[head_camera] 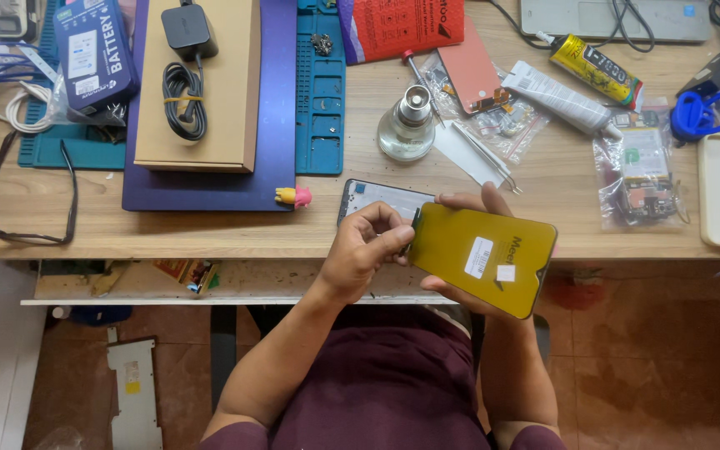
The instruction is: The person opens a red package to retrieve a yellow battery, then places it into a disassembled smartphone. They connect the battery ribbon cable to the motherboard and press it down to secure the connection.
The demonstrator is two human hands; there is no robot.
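Two hands on a yellow phone panel at the desk edge.

Head view: right hand [468,250] cups the glossy, flat yellow panel [481,258] from beneath; left hand [364,250] pinches its left edge, above a phone frame [377,200]. Clear plastic bags [643,179] hold small parts; the glass bottle [407,125] is round.

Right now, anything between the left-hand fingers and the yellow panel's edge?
Nothing visible. The left hand pinches the near edge of the yellow phone panel directly, while the right hand supports it from behind. The phone frame lies on the desk behind them, apart.
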